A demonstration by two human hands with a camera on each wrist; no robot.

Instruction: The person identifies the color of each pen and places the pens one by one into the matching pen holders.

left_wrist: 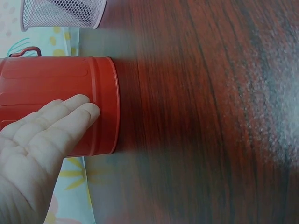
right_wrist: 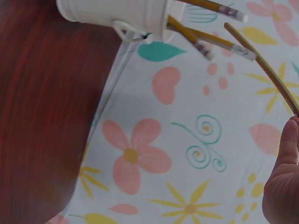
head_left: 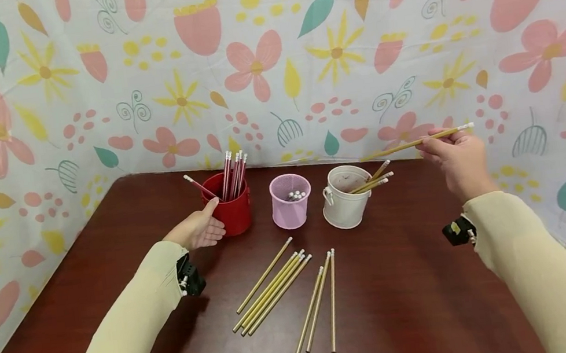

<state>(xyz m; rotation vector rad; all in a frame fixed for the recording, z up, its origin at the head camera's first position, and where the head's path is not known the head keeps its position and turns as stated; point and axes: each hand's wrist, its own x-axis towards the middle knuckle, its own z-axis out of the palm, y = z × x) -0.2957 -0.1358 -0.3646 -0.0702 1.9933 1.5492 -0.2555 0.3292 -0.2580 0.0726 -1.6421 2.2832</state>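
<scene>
My right hand [head_left: 458, 163] pinches a yellow pencil [head_left: 399, 147] in the air, right of a white bucket [head_left: 345, 209]. Its white eraser points right and its other end reaches left, toward the bucket. Three yellow pencils [right_wrist: 215, 41] lean out of that bucket, erasers outward. At the left, my left hand [head_left: 197, 228] is beside a red bucket [head_left: 235, 215], thumb near the rim. Straight fingers [left_wrist: 70, 122] lie along the bucket's side in the left wrist view. Several dark red pencils [head_left: 234, 176] stand in the red bucket; one leans left.
Between the two buckets stands a pink mesh cup [head_left: 290, 215] with several white-tipped items low inside. Several gold-yellow pencils [head_left: 270, 294] and three more pencils [head_left: 331, 305] lie on the dark wooden table [head_left: 412, 301]. A flowered cloth [head_left: 265, 108] hangs behind.
</scene>
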